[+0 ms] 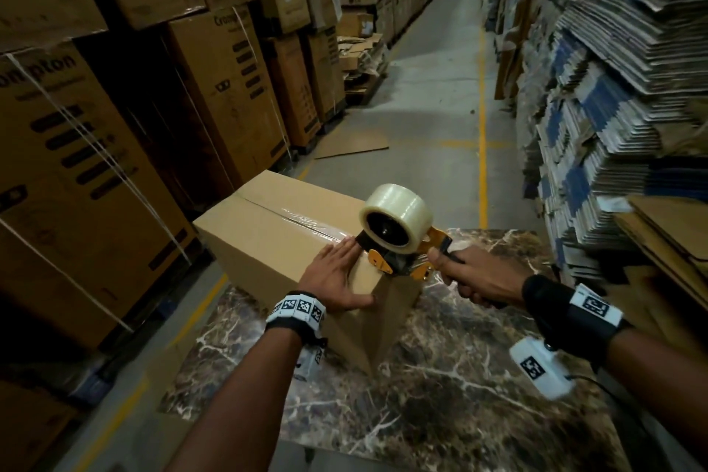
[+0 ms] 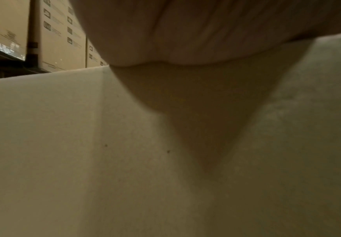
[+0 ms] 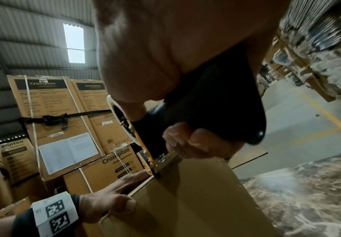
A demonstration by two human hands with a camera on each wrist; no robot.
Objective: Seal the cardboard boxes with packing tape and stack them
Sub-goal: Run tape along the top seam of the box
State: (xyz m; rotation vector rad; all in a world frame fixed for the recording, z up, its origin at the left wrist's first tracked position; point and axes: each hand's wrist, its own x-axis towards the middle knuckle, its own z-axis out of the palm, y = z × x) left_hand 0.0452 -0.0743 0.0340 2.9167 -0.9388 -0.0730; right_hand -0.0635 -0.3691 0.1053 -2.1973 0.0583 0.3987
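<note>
A plain cardboard box [image 1: 276, 238] stands on a marble-patterned table [image 1: 440, 395], with clear tape running along its top seam. My left hand [image 1: 337, 272] lies flat on the box's near top corner, fingers straight, thumb down over the near edge. My right hand [image 1: 471, 276] grips the black handle of an orange tape dispenser [image 1: 398, 241] carrying a clear tape roll [image 1: 396, 216]. The dispenser's front sits at the box's near top edge. In the right wrist view the dispenser [image 3: 145, 144] meets the box [image 3: 196, 200] next to the left hand [image 3: 108, 198]. The left wrist view is filled by the box wall [image 2: 84, 144].
Tall stacks of printed cartons [image 1: 95, 184] line the left of the aisle. Piles of flattened cardboard [image 1: 613, 107] fill the right side. A loose cardboard sheet [image 1: 352, 144] lies on the concrete floor ahead, beside yellow floor lines [image 1: 483, 126].
</note>
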